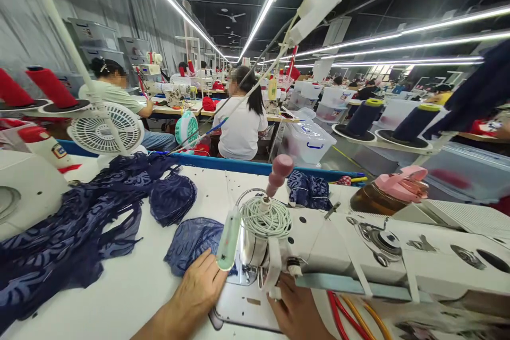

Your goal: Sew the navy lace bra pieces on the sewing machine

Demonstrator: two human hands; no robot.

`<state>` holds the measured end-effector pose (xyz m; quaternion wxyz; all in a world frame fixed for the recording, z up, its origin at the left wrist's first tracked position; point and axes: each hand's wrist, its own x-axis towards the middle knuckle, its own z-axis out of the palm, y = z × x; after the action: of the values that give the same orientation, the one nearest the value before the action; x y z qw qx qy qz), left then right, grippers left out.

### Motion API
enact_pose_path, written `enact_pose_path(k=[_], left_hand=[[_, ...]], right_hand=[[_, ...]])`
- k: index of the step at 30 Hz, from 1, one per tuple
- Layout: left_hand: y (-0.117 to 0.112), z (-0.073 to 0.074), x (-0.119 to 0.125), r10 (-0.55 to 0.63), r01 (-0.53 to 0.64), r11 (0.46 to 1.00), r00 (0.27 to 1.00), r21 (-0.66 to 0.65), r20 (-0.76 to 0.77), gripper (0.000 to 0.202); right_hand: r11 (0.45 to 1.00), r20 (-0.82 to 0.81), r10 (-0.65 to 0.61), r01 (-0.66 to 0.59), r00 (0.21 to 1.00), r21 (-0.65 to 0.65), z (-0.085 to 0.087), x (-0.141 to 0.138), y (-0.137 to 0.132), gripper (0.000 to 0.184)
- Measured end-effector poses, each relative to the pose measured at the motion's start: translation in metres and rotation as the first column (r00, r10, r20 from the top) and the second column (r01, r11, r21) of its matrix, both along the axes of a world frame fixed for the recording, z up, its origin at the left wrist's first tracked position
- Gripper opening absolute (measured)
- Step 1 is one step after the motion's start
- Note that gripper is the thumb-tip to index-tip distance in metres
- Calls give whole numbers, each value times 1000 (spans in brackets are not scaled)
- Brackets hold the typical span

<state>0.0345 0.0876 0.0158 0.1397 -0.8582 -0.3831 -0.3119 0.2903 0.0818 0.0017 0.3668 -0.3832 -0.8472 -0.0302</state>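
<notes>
A dark blue patterned fabric piece lies on the white table, its right edge reaching the sewing machine's needle area. My left hand is closed on the lower edge of this piece, fingertips beside the pale green guard. Under the machine head, to the right of the presser foot, my right hand is curled closed. Machine parts cover some of its fingers, so what they hold, if anything, is hidden. A stack of round navy fabric pieces rests just beyond the left hand's piece.
Navy patterned strips are heaped at left. A tied navy bundle and a pink-lidded bottle stand behind the machine. Navy thread cones are at right, red cones and a white fan at left. Co-workers sit ahead.
</notes>
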Motion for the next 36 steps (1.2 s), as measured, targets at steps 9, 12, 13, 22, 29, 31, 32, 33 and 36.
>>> enact_pose_path(k=[9, 12, 13, 22, 29, 31, 32, 33, 36], left_hand=[[-53, 19, -17, -5, 82, 932, 977, -352, 212, 16], [-63, 32, -13, 97, 103, 826, 942, -554, 320, 15], [-65, 36, -11, 150, 108, 772, 927, -627, 345, 18], [-74, 46, -10, 282, 179, 581, 871, -794, 402, 17], [-79, 37, -12, 139, 108, 771, 933, -628, 331, 12], [-79, 35, -12, 150, 101, 774, 930, -626, 336, 12], [-79, 35, -12, 152, 105, 771, 927, -628, 342, 12], [-79, 35, -12, 149, 117, 766, 925, -632, 351, 12], [-78, 38, -12, 121, 180, 740, 912, -648, 391, 8]], right_hand=[[991, -112, 133, -132, 985, 11, 10, -31, -27, 31], [912, -348, 120, -242, 930, -330, 12, -59, -42, 22], [854, -413, 79, -275, 907, -441, 13, -65, -44, 23], [350, -626, -135, -555, 768, -755, 36, -66, -47, 45], [277, -682, -135, -633, 719, -722, 37, -73, -49, 46], [293, -700, -176, -642, 692, -708, 38, -74, -51, 42], [302, -708, -192, -646, 679, -701, 39, -74, -51, 41], [312, -714, -199, -647, 671, -696, 40, -74, -52, 41], [331, -711, -193, -637, 676, -696, 43, -75, -54, 43]])
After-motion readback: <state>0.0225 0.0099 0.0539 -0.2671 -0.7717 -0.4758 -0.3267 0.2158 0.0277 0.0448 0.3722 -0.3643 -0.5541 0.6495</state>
